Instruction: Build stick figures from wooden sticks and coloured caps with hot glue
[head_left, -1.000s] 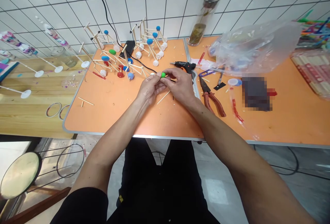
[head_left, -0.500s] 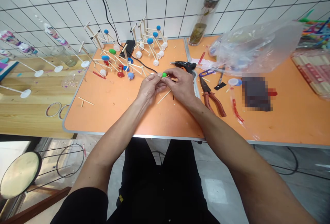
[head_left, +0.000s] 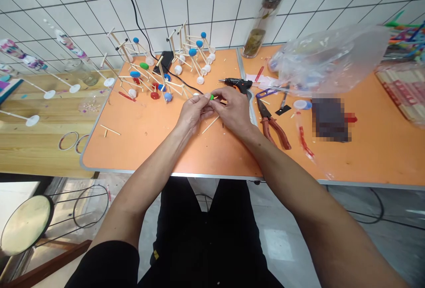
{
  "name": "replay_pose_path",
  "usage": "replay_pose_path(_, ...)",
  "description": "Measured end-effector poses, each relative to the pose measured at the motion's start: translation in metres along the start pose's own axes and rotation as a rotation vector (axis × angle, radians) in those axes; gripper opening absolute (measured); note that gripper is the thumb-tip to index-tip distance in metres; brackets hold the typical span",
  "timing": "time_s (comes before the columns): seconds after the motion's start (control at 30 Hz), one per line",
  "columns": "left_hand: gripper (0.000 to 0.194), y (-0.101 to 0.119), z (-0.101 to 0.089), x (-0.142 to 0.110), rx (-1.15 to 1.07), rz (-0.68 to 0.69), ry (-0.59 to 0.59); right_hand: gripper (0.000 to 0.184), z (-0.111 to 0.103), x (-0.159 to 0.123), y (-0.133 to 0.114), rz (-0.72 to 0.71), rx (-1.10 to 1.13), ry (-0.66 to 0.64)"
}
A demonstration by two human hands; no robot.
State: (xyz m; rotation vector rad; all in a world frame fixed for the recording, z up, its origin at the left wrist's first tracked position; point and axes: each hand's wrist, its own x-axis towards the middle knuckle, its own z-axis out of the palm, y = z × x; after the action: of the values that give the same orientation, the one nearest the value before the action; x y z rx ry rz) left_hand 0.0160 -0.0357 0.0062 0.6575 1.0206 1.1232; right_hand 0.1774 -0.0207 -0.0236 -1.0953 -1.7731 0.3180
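Observation:
Over the middle of the orange table, a small green bottle cap [head_left: 211,97] is pinched between the fingertips of both hands. My left hand [head_left: 191,113] has its thumb and fingers closed on the cap's left side. From the right, my right hand [head_left: 234,110] grips the same cap, its fingers bent and partly covering it. A thin wooden stick [head_left: 210,125] lies on the table just below the hands. Beyond my right hand rests a black glue gun [head_left: 236,84], its handle partly hidden by the hand.
Stick-and-cap models [head_left: 191,52] stand at the back, more at left [head_left: 143,73]. Pliers [head_left: 271,124], a knotted red strip in plastic [head_left: 304,140], a glass flask [head_left: 262,18] and a clear plastic bag [head_left: 327,64] are at right. A black cable [head_left: 135,10] crosses the table's back.
The green cap has shifted and turned slightly between the fingertips, and less of it shows now. Both hands stay in nearly the same place.

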Motion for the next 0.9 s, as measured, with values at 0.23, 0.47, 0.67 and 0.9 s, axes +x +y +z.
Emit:
replay_pose_path(0.23, 0.027, 0.0009, -0.0013, 0.0022, -0.027, -0.03, 0.002, 0.018, -0.0003, 0.0009, -0.0002, -0.046, 0.044, -0.029)
replay_pose_path(0.47, 0.032, 0.002, -0.0018, 0.0037, -0.044, -0.049, 0.05, 0.017, -0.0017, 0.0011, 0.0043, -0.057, 0.024, 0.025)
replay_pose_path(0.67, 0.032, 0.003, -0.0003, 0.0009, -0.029, -0.021, 0.05, 0.015, -0.0037, 0.0008, 0.0026, -0.037, -0.006, 0.007)
replay_pose_path(0.9, 0.032, 0.0008, -0.0035, 0.0026, -0.018, -0.024, 0.038, 0.016, -0.001, 0.0001, 0.0009, -0.05, -0.018, -0.01)
